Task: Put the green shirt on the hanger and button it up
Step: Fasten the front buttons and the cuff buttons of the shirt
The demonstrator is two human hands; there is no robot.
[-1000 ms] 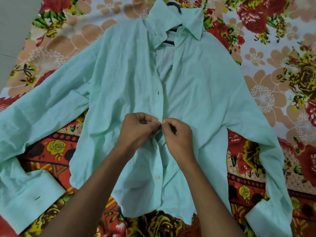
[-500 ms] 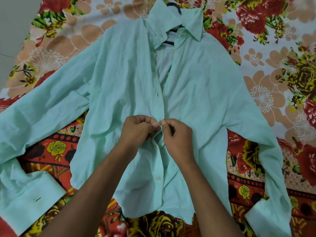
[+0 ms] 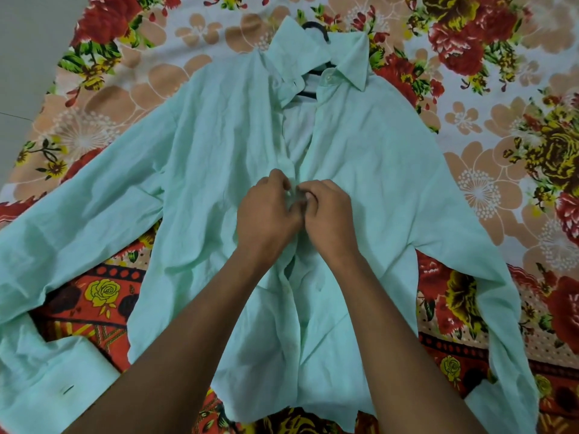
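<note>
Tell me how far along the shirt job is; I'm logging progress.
Done: the green shirt is on the black hanger. In hand: the left hand and right hand pinch the mid-front edges together. Left: the chest gapes open and the collar button is unfastened.

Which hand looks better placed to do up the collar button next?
Probably the right hand: the collar button sits on the right side of the green shirt, straight up from it. Both hands, the left hand too, are pinching the placket mid-chest.
</note>
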